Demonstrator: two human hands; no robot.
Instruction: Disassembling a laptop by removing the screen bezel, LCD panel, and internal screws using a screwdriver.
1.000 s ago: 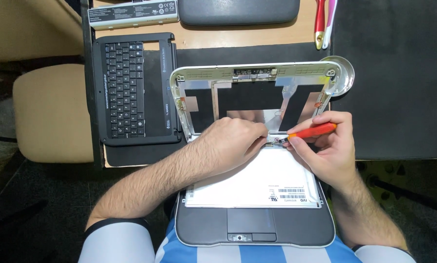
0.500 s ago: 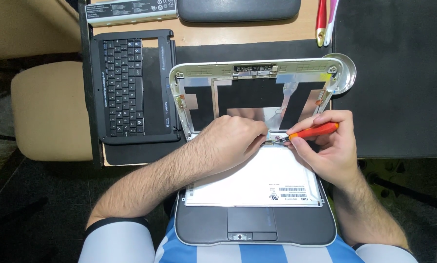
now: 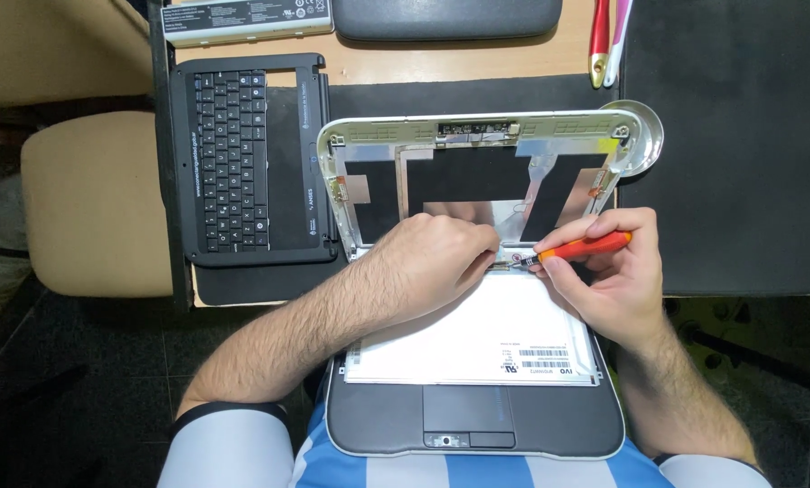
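Note:
An opened small laptop [image 3: 477, 425] rests on my lap, its screen panel [image 3: 486, 334] laid face down over the base. The empty silver lid shell [image 3: 477, 172] stands open behind it. My left hand [image 3: 432, 262] presses on the panel's top edge near the hinge, fingertips pinched at a small connector. My right hand [image 3: 613, 271] holds an orange-handled screwdriver [image 3: 581, 248], its tip pointing left at the same spot beside my left fingertips.
A removed black keyboard bezel [image 3: 242, 158] lies on the desk at left, next to a beige chair seat [image 3: 98, 203]. A grey battery pack [image 3: 251, 20], a black wrist rest [image 3: 445, 18] and red and pink tools [image 3: 603, 36] lie at the back. A black mat [image 3: 739, 136] covers the right.
The view has shifted slightly; both hands stay at the panel's top edge with the screwdriver tip in the same spot.

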